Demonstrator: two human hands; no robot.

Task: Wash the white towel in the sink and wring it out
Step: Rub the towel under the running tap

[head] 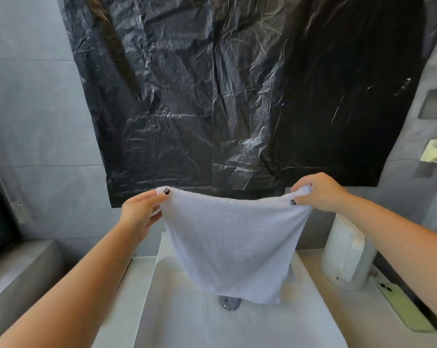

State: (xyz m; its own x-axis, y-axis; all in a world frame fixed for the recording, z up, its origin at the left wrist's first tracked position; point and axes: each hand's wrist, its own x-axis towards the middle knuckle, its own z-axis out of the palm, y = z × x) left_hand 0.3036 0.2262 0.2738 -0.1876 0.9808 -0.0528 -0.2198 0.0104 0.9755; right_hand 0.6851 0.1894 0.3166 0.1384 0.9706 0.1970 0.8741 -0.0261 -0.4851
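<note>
There, white towel (pixel 231 237) spread between pinching hands, left hand (pixel 140 212) and right hand (pixel 318 190).

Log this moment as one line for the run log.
left hand: pinches towel corner | right hand: grips other corner | white towel: spread, hanging over sink | wringing: not started

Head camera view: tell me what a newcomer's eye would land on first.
First, the white towel, held up spread over the white sink, its top corners pinched by the left hand and the right hand. Next, the crinkled black plastic sheet covering the wall behind. Then the white kettle and green phone on the right counter.
</note>
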